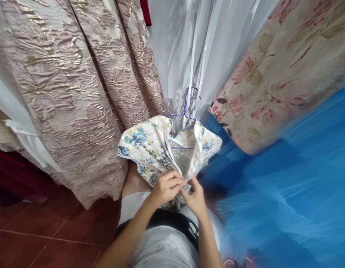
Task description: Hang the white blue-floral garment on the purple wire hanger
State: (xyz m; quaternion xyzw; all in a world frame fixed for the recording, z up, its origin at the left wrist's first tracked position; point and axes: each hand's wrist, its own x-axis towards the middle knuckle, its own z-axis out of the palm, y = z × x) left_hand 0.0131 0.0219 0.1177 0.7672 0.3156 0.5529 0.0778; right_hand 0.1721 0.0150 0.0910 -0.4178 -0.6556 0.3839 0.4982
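A white garment with blue flowers (150, 145) hangs on a purple hanger (184, 111) in front of me. Its front is open at the neck, and a bar of the hanger crosses inside the opening. My left hand (168, 186) pinches the left front edge near the bottom of the opening. Close against it, my right hand (194, 195) pinches the other front edge at the same spot. The fingertips of both hands meet there, and any small fastener between them is hidden. Below my hands the garment drapes toward my lap.
Pink and gold brocade cloth (63, 89) hangs at the left. White sheer fabric (172, 48) with ribbons is behind the hanger. On the right are a floral cloth (273, 85) and blue tulle (273, 201). Red floor tiles (50, 238) show at lower left.
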